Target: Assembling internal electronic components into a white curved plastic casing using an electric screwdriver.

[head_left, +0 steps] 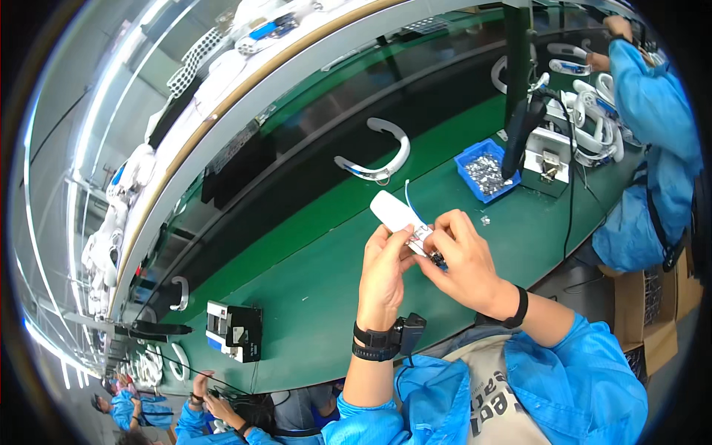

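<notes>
Above the green bench, both hands hold a white plastic casing point(393, 213) with a rounded end that points away from me. A thin blue-and-white wire point(409, 197) sticks up beside it. My left hand point(383, 276) is closed around the casing's left side, thumb on top. At its near end the fingers of my right hand point(466, 259) are bent and closed, touching small metal and dark blue parts point(437, 259). Whether a small loose part sits between those right fingertips is hidden.
A white U-shaped piece point(402, 157) lies beyond my hands. Right of them stand a blue bin point(489, 198) of small metal parts and a white-and-black fixture point(547, 163). Another fixture point(241, 334) stands left. Co-workers in blue sleeves point(653, 111) sit at both sides.
</notes>
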The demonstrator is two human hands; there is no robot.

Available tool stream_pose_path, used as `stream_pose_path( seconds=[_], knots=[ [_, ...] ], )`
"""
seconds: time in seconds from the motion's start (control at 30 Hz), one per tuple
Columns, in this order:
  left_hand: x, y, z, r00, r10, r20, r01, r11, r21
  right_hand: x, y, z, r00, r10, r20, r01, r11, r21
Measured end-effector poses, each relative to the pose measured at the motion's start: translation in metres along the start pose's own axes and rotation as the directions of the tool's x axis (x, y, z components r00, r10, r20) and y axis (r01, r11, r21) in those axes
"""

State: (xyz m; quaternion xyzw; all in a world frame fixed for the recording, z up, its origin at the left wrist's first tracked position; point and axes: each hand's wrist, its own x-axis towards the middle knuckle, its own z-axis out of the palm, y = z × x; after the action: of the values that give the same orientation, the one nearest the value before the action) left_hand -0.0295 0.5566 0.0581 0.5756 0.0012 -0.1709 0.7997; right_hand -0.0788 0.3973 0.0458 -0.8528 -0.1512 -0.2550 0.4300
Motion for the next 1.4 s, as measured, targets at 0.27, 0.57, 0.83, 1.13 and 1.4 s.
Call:
stream_pose_path(
  seconds=[0.27, 0.57, 0.83, 1.13, 1.4],
  knots=[
    [0.001, -0.005, 0.013, 1.000, 0.009, 0.026, -0.010, 0.998, 0.056, -0.028, 0.017, -0.019, 0.998, 0.023, -0.065, 0.001, 0.939, 0.345],
    [-0.003, -0.023, 0.021, 0.993, 0.117, 0.016, -0.118, 0.991, 0.065, -0.061, 0.038, -0.048, 0.999, 0.022, 0.025, -0.029, 0.927, 0.375],
    [-0.006, -0.043, 0.032, 0.988, 0.154, -0.007, -0.154, 0.988, 0.001, -0.023, 0.035, -0.033, 0.995, -0.089, -0.040, 0.091, 0.994, 0.058],
    [-0.022, -0.049, 0.045, 0.996, 0.085, -0.008, -0.082, 0.982, 0.170, -0.074, 0.056, -0.050, 0.989, -0.123, 0.083, 0.105, 0.975, 0.195],
    [-0.037, -0.058, 0.050, 0.975, 0.186, -0.122, -0.172, 0.978, 0.119, -0.075, 0.137, -0.086, 0.913, 0.408, 0.015, -0.408, 0.911, 0.059]
  ],
)
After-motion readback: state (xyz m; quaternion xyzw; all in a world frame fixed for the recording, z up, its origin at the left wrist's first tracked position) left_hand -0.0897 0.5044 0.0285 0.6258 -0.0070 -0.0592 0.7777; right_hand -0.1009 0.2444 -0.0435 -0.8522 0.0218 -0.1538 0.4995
